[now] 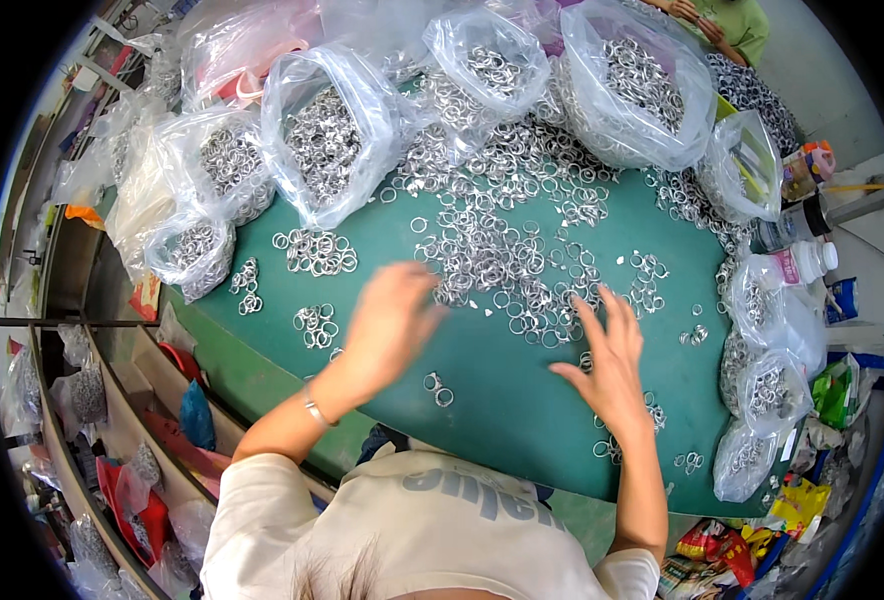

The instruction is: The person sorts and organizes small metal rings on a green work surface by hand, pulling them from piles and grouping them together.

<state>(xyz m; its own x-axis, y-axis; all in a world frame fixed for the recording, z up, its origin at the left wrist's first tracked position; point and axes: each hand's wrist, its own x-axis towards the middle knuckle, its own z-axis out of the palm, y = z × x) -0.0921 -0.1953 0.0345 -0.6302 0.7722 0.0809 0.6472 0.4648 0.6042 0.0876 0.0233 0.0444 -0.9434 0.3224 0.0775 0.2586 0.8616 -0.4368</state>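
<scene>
A heap of silver metal rings [492, 255] is spread over the green table top, with loose rings scattered around it. My left hand [390, 318] hovers at the heap's left side, smeared by motion, so its fingers cannot be made out. At the heap's near right edge my right hand [610, 365] has its fingers spread, their tips by the rings and no ring seen in its grasp. Between the hands and nearer to me lies a small cluster of rings [439, 390]. Left of my left hand sit a larger sorted pile [315, 252] and a smaller pile [315, 326].
Clear plastic bags full of rings, such as one large bag [324, 140], line the far side. More bags [762, 385] stand along the right edge by a white bottle [810, 262]. Wooden shelving [127, 400] is at left. Another person [737, 25] is at the far right.
</scene>
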